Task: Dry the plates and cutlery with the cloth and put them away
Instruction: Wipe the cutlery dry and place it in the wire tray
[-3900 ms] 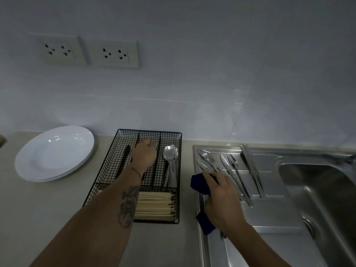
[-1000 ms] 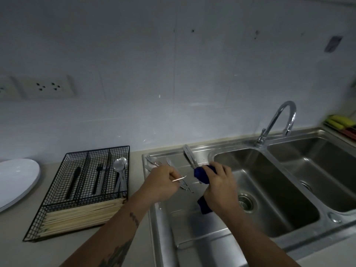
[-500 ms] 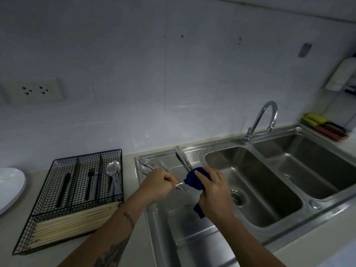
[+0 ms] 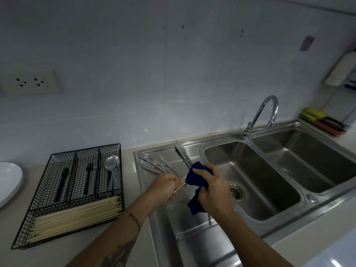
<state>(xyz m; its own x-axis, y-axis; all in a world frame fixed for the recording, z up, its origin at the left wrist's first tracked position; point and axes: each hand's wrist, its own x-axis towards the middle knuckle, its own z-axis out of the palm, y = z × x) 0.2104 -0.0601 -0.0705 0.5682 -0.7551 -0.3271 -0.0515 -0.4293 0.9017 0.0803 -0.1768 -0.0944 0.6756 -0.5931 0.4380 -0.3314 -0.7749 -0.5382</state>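
Blue cloth [image 4: 196, 176] wrapped by the right hand [image 4: 213, 189] around one end of a metal utensil [image 4: 180, 186]; the left hand [image 4: 163, 186] pinches its other end above the steel draining board [image 4: 192, 224]. More cutlery [image 4: 154, 163] lies behind; a wire tray [image 4: 48, 189] and white plate [image 4: 8, 180] sit leftward.

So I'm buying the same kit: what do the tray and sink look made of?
The tray looks like black-coated wire mesh: thin dark grid walls you can see through. The sink looks like brushed stainless steel: grey metal with soft, dull reflections. The coating itself I can't confirm.
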